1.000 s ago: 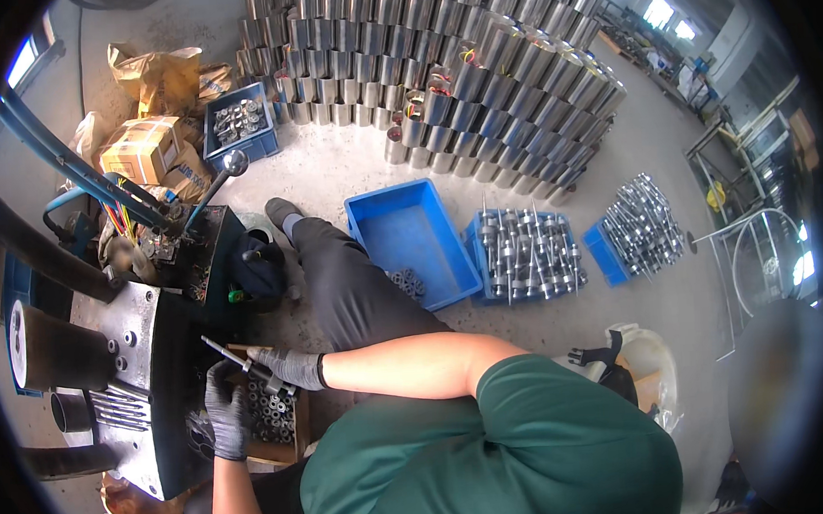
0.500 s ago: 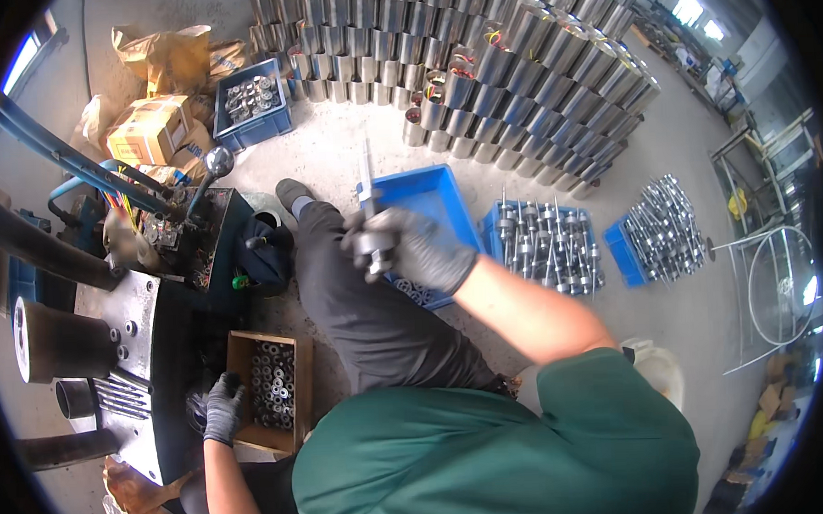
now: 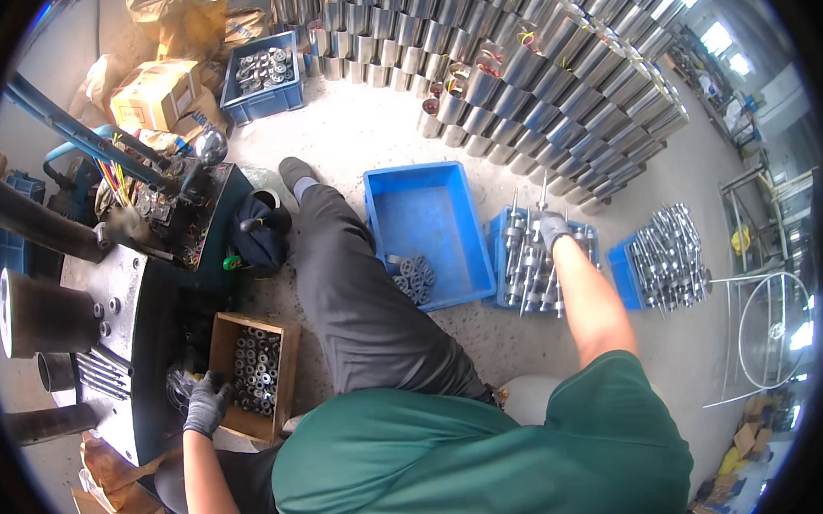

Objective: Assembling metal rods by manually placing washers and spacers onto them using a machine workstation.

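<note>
My right hand [image 3: 553,228], in a grey glove, reaches to the blue crate [image 3: 498,295] of metal rotor shafts on the right. Its fingers close around a rotor shaft [image 3: 544,191] whose thin end points up above the hand; the lower part is hidden among the other shafts. Lower left, my gloved left hand [image 3: 207,404] rests by the near left edge of a wooden box [image 3: 286,377], fingers a little apart, with nothing seen in them. Small metal rings [image 3: 256,367] fill that box. Between the two hands sits a larger blue bin [image 3: 428,206] with several grey ring-shaped parts [image 3: 414,277] in its near corner.
A second blue crate [image 3: 625,275] heaped with shafts stands farther right. Stacked steel cylinders [image 3: 505,92] line the back. A machine with a steel plate [image 3: 125,315] and thick dark bars is at left. Another blue crate [image 3: 262,103] and a cardboard box [image 3: 155,95] lie far left.
My right hand has moved from above my leg rightward to the shaft crate, carrying the rotor shaft. The blue bin is now uncovered. My left hand stays by the wooden box.
</note>
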Available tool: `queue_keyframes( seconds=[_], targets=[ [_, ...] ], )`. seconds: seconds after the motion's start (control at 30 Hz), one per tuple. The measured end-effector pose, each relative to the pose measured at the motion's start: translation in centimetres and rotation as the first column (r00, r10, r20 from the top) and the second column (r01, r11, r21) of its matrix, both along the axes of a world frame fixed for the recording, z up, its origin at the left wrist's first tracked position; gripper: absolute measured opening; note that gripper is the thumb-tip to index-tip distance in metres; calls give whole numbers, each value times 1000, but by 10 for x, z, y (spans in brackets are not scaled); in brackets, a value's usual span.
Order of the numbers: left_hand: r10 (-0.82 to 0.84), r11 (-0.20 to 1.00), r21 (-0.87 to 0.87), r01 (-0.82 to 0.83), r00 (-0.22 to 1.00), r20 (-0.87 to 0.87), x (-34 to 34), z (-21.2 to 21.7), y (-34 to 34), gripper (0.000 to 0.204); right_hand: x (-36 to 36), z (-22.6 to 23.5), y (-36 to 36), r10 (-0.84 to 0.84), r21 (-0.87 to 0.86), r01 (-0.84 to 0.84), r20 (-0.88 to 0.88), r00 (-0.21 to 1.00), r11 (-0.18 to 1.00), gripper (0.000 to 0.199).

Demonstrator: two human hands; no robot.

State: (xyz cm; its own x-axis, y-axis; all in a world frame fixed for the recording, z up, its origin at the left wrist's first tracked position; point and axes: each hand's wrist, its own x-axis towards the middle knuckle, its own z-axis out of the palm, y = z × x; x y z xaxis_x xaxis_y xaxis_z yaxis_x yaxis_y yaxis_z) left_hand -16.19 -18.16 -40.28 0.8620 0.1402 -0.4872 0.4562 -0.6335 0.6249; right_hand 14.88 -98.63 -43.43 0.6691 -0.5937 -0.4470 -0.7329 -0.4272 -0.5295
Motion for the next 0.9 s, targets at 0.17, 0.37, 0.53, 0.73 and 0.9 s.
queue_keyframes(
  seconds=[0.17, 0.37, 0.53, 0.73, 0.9],
  targets=[
    [25, 1000, 4, -25, 999, -47, -10, -20, 15, 35, 0, 10, 7, 162, -359, -275, -313, 936, 892, 50],
    [140, 989, -28, -142, 989, -55, -18, -23, 17, 36, 19, -60, -40, 594, -292, -928, -713, 373, 233, 47],
    [-97, 963, 247, 106, 994, -51, 11, -8, -6, 33, -7, -60, -45, 510, -355, -643, -403, 760, 679, 45],
    [140, 990, 13, -141, 989, 40, -32, -5, 5, 30, -3, -26, 88, 511, -666, -551, -285, 811, 503, 40],
    [-580, 766, 303, 568, 813, -59, -4, -109, 78, 40, -35, -32, 46, 559, -634, -640, -366, 743, 435, 68]
  ],
)
